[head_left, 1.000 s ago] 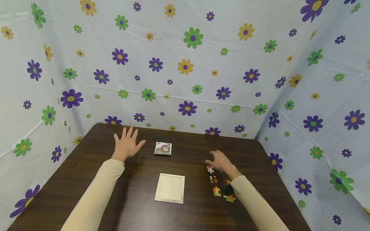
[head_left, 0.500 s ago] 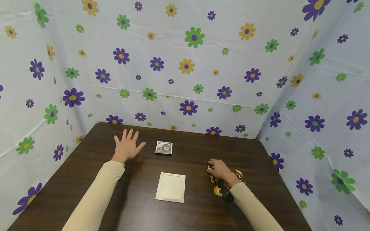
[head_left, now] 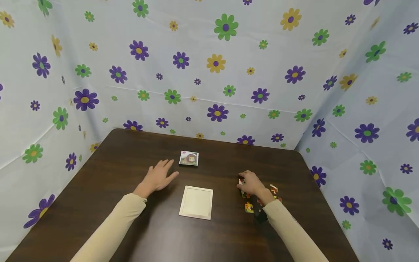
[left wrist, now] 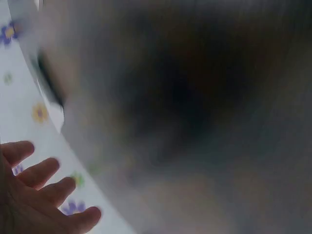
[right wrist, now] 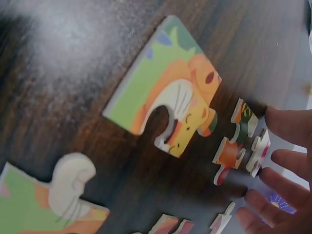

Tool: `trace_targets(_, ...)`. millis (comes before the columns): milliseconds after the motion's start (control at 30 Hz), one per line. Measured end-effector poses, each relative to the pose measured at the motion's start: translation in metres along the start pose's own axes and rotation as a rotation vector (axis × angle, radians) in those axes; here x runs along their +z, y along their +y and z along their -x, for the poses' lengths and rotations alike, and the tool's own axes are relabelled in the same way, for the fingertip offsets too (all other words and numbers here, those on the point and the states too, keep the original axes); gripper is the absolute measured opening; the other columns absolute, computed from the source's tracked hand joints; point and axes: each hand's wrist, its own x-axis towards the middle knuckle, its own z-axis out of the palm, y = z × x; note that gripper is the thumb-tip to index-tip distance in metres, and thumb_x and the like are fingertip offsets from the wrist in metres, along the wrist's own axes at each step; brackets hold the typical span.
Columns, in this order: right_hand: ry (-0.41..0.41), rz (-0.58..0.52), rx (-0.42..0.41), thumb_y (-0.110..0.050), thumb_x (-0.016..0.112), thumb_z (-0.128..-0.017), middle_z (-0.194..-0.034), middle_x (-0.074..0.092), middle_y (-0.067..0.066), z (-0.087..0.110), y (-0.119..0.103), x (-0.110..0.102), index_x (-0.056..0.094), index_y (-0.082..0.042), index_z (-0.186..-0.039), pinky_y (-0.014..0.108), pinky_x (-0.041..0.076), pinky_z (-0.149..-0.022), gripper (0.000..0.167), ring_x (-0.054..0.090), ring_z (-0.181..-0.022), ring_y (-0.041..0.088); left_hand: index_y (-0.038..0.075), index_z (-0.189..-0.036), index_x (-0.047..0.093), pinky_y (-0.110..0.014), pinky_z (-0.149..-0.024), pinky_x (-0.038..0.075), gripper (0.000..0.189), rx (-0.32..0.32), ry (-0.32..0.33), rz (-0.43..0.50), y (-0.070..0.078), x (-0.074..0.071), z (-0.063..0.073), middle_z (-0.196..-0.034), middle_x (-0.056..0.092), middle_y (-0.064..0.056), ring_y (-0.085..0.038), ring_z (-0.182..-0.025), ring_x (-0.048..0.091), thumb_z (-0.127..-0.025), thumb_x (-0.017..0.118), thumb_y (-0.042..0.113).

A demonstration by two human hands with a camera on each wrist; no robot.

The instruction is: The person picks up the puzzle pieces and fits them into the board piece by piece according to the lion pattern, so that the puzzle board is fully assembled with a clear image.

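My right hand (head_left: 251, 183) is at the right over a group of jigsaw pieces. Its thumb and fingers are spread apart around a white and red jigsaw piece (right wrist: 258, 152) lying flat at the fingertips; firm contact cannot be made out. Nearer the wrist camera lies a jigsaw piece with a tiger face (right wrist: 187, 109), also visible as a yellow piece (head_left: 249, 207) in the head view. My left hand (head_left: 158, 177) hovers or rests palm down, fingers outstretched, between a lion picture (head_left: 188, 158) and a shallow square wooden puzzle tray (head_left: 197, 202). It holds nothing.
More jigsaw pieces lie under and beside the right wrist, among them an orange piece (head_left: 274, 189) and a piece with a white knob (right wrist: 73, 180). The dark wooden table (head_left: 209, 240) ends at a flowered curtain (head_left: 196, 72) behind and at both sides.
My right hand has come down toward the white and red piece and now stays there. The left hand has moved right and nearer the tray. The head view has tilted slightly downward.
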Motion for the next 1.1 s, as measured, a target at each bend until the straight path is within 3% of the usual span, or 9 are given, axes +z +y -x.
trace_targets(100, -0.004, 0.005, -0.015, -0.02, 0.071, -0.086, -0.129, 0.052, 0.027, -0.001, 0.0, 0.001, 0.055, 0.006, -0.13, 0.053, 0.043, -0.096, 0.053, 0.05, -0.117, 0.043, 0.002, -0.146, 0.036, -0.068, -0.101, 0.027, 0.069, 0.037, -0.063, 0.056, 0.012, 0.016, 0.016, -0.146, 0.038, -0.024, -0.042, -0.135, 0.033, -0.098, 0.045, 0.05)
trace_targets(333, 0.007, 0.004, -0.012, -0.02, 0.07, -0.086, -0.131, 0.05, 0.029, -0.004, -0.002, -0.008, 0.053, 0.007, -0.131, 0.054, 0.042, -0.096, 0.055, 0.049, -0.118, 0.045, -0.001, -0.144, 0.04, -0.052, -0.106, 0.034, 0.073, 0.171, -0.073, 0.108, 0.044, 0.025, 0.034, -0.146, 0.04, -0.02, -0.037, -0.133, 0.04, -0.094, 0.051, 0.052)
trace_targets(467, -0.003, -0.007, 0.005, -0.02, 0.07, -0.086, -0.132, 0.049, 0.029, -0.003, -0.001, -0.004, 0.052, 0.006, -0.132, 0.055, 0.041, -0.098, 0.057, 0.047, -0.119, 0.046, -0.003, -0.144, 0.038, -0.049, -0.104, 0.037, 0.08, 0.237, -0.092, 0.163, 0.054, 0.031, 0.043, -0.145, 0.04, -0.022, -0.038, -0.132, 0.041, -0.089, 0.06, 0.051)
trace_targets(767, -0.007, 0.033, 0.007, -0.022, 0.067, -0.088, -0.134, 0.047, 0.026, 0.0, 0.002, 0.004, 0.053, 0.005, -0.13, 0.055, 0.042, -0.096, 0.052, 0.047, -0.12, 0.045, -0.009, -0.141, 0.039, -0.046, -0.1, 0.043, 0.094, 0.337, -0.062, 0.155, 0.05, 0.042, 0.058, -0.143, 0.04, -0.023, -0.035, -0.127, 0.047, -0.077, 0.075, 0.05)
trace_targets(1000, 0.001, 0.019, 0.014, -0.023, 0.067, -0.089, -0.135, 0.046, 0.027, 0.002, 0.001, 0.004, 0.052, 0.006, -0.131, 0.055, 0.041, -0.097, 0.053, 0.045, -0.122, 0.045, -0.01, -0.141, 0.037, -0.047, -0.102, 0.041, 0.095, 0.335, -0.092, 0.166, 0.046, 0.042, 0.066, -0.145, 0.038, -0.025, -0.038, -0.129, 0.044, -0.076, 0.077, 0.047)
trace_targets(1100, -0.008, -0.001, 0.021, -0.015, 0.064, -0.086, -0.135, 0.045, 0.027, 0.003, 0.001, 0.002, 0.051, 0.006, -0.132, 0.054, 0.043, -0.095, 0.053, 0.046, -0.121, 0.045, -0.009, -0.142, 0.037, -0.048, -0.102, 0.039, 0.091, 0.32, -0.117, 0.159, 0.045, 0.041, 0.068, -0.146, 0.038, -0.025, -0.039, -0.129, 0.043, -0.079, 0.076, 0.044)
